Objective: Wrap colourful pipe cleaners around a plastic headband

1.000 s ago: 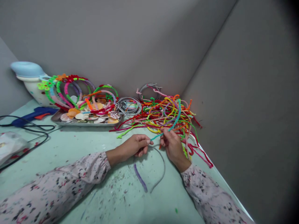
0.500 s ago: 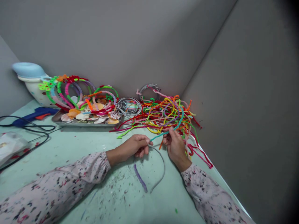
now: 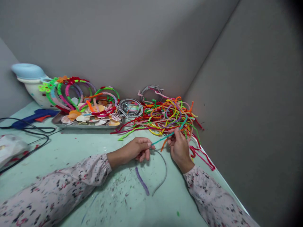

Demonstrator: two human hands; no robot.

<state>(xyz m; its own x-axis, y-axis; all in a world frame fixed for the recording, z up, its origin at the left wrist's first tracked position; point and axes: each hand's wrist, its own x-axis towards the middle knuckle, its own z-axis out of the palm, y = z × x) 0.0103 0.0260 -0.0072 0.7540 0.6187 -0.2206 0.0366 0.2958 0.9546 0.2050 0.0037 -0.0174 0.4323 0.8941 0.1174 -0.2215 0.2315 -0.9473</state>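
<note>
A teal pipe cleaner [image 3: 163, 139] stretches between my hands. Thumb and fingers of my left hand [image 3: 140, 148] are closed on its lower end, together with the top of a thin grey headband [image 3: 166, 170]. Purple fuzzy wrapping [image 3: 142, 182] covers the headband's left leg, while its right leg is bare; the part inside my fingers is hidden. My right hand [image 3: 179, 150] pinches the teal pipe cleaner farther along, and its free end points up over the pile of coloured pipe cleaners [image 3: 161, 116].
Left of the pile, a metal tray [image 3: 94, 126] holds shells and finished colourful headbands [image 3: 68, 91]. Bare grey headbands [image 3: 130, 108] lie beside it. A blue glue gun [image 3: 35, 117] with a black cord, a white plastic bag [image 3: 11, 148] and a blue-lidded container [image 3: 29, 72] stand at far left.
My right hand has shifted slightly to the right along with the teal pipe cleaner, whose free end now looks straighter. My left hand and the headband have barely moved.
</note>
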